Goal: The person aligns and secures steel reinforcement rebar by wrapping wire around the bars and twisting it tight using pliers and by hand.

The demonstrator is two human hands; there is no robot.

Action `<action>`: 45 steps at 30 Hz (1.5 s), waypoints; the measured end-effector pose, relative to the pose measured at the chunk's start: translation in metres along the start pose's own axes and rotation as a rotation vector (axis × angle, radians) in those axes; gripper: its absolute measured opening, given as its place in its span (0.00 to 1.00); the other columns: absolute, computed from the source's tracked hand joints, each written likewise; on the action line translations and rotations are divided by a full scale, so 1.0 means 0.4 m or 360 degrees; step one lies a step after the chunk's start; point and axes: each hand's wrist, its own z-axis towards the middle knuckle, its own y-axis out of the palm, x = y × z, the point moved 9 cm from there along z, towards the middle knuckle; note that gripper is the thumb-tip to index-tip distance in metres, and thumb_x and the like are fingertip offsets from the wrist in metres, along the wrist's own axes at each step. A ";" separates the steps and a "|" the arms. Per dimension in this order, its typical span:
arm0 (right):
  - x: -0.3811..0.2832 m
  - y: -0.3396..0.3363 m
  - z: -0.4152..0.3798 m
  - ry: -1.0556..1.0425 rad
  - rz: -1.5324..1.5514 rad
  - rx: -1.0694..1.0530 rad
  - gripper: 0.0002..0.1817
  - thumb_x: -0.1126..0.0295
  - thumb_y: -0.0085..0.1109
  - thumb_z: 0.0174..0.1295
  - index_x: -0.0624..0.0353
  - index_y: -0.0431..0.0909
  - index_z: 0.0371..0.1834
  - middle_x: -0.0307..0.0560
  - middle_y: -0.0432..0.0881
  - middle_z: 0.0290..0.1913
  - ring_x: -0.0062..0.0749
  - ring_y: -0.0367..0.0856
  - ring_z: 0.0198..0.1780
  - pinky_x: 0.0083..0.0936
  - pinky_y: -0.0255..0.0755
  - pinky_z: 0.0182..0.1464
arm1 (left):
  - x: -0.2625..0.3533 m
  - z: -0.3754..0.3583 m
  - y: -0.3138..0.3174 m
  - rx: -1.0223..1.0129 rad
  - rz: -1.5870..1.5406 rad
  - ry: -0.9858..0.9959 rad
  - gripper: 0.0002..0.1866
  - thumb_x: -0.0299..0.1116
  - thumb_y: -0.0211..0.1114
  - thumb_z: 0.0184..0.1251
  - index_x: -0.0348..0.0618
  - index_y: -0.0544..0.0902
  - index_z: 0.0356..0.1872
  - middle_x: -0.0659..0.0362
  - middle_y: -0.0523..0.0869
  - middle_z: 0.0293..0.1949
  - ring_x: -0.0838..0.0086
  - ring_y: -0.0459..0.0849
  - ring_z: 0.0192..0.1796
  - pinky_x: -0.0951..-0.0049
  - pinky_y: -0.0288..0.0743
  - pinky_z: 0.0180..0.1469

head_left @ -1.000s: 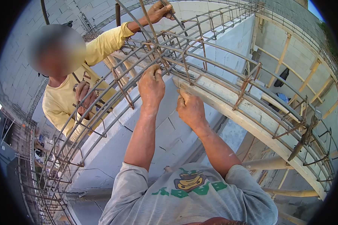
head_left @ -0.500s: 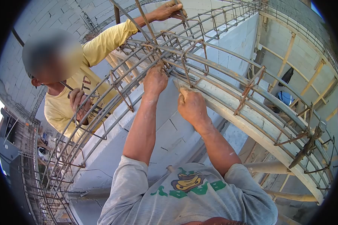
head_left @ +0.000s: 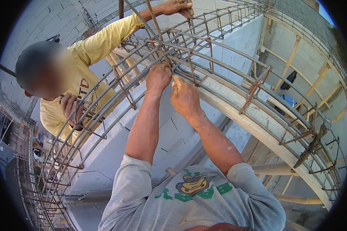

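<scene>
The right hand [head_left: 185, 98] has moved in from the right over the last second and now sits just beside the left hand [head_left: 158, 77], the two nearly touching at one crossing of the rebar cage [head_left: 219, 57]. A second ago they were well apart on the lower bars. Both hands now work at the same joint, where a rusty stirrup [head_left: 192, 65] crosses the long curved bars, so the work seems to have narrowed to that single crossing.

The left hand is curled into a narrow grip at the crossing; its fingers close around the bars, though whether they also pinch a tie wire is too small to tell. The right hand is loosely fisted, thumb and forefinger pressed toward the same spot, touching a bar just below the stirrup; what it holds, if anything, cannot be made out.

The cage arcs along the top edge of the grey block wall [head_left: 169, 131], above the wooden formwork board [head_left: 254, 127].

A co-worker in a yellow shirt [head_left: 92, 50] stands on the far side of the cage. One of that person's hands [head_left: 177, 7] grips a bar at the upper part of the cage, the other hand [head_left: 71, 109] holds the bars lower down.
</scene>
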 end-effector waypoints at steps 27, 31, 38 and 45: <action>-0.011 -0.029 0.057 -0.0014 -0.0226 0.0112 0.21 0.73 0.52 0.64 0.56 0.79 0.60 0.62 0.85 0.32 0.58 0.84 0.35 0.47 0.76 0.41 | -0.006 -0.011 -0.014 -0.0138 -0.0067 -0.0343 0.18 0.40 0.51 0.64 0.54 0.86 0.49 0.49 0.84 0.54 0.52 0.80 0.58 0.54 0.73 0.59; -0.031 -0.012 0.074 0.0016 -0.0279 0.0116 0.21 0.72 0.51 0.64 0.55 0.79 0.60 0.63 0.85 0.35 0.59 0.84 0.38 0.47 0.77 0.44 | -0.017 -0.004 0.002 -0.0172 -0.0066 -0.0369 0.18 0.40 0.50 0.65 0.54 0.86 0.48 0.49 0.84 0.54 0.52 0.80 0.59 0.53 0.73 0.59; -0.036 -0.011 0.085 0.0035 -0.0452 0.0103 0.20 0.71 0.51 0.64 0.56 0.79 0.60 0.65 0.85 0.31 0.62 0.85 0.37 0.52 0.76 0.42 | -0.008 -0.004 0.001 -0.0243 -0.0070 -0.0312 0.18 0.39 0.50 0.65 0.53 0.85 0.49 0.49 0.84 0.54 0.54 0.80 0.58 0.54 0.74 0.59; -0.010 -0.009 0.075 0.0117 -0.0433 0.0126 0.20 0.71 0.49 0.65 0.51 0.80 0.60 0.66 0.84 0.35 0.62 0.84 0.40 0.50 0.75 0.45 | -0.028 0.015 0.041 -0.0283 -0.0066 -0.0256 0.18 0.35 0.49 0.64 0.52 0.86 0.47 0.52 0.85 0.53 0.56 0.81 0.58 0.55 0.75 0.58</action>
